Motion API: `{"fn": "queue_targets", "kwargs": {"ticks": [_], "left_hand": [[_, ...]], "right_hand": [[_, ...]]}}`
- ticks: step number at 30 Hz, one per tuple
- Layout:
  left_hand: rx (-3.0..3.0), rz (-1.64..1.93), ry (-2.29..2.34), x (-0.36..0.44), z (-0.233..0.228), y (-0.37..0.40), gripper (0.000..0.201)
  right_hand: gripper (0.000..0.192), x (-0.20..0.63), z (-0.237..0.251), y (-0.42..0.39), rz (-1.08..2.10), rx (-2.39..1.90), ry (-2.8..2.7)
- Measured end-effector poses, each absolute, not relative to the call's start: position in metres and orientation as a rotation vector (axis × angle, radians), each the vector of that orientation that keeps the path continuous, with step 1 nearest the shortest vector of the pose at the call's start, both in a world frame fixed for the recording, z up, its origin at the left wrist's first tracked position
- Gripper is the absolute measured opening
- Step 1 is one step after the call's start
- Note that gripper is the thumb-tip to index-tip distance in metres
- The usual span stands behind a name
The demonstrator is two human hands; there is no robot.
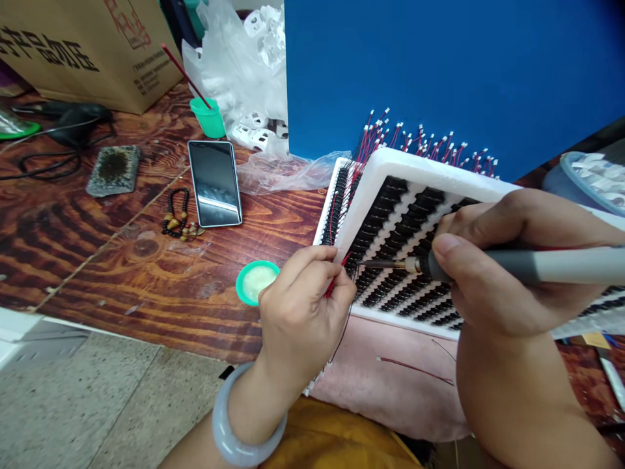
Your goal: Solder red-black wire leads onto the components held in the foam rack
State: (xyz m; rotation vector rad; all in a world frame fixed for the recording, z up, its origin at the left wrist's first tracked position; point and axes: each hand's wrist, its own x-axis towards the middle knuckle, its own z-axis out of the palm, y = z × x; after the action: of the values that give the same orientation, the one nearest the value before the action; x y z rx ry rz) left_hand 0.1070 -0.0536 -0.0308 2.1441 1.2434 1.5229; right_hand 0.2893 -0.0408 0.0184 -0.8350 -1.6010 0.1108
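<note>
The right hand (493, 260) grips a soldering iron (512, 266) with its tip at the white foam tray (415, 166) of dark parts on the desk (146, 260), while the left hand (303, 306) pinches thin red wires (334, 283) beside it (soldering, seemingly), so the joint next wants a steady touch.

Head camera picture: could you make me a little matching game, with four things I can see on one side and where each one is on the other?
Things:
1. soldering iron
2. red wire
3. phone
4. green cup

Places:
A. lying flat on the wooden table, beside a bead bracelet
B. pinched in the left hand
C. held in the right hand, tip over the white foam tray
D. standing near the cardboard box, a red stick in it

Pairs: 1-C, 2-B, 3-A, 4-D
</note>
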Motion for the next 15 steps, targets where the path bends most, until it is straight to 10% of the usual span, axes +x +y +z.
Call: {"fn": "queue_targets", "kwargs": {"ticks": [15], "left_hand": [[2.153, 1.52, 1.248, 0.1078, -0.0297, -0.0544, 0.007]], "right_hand": [[0.028, 0.2886, 0.018, -0.0394, 0.122, -0.829, -1.588]]}}
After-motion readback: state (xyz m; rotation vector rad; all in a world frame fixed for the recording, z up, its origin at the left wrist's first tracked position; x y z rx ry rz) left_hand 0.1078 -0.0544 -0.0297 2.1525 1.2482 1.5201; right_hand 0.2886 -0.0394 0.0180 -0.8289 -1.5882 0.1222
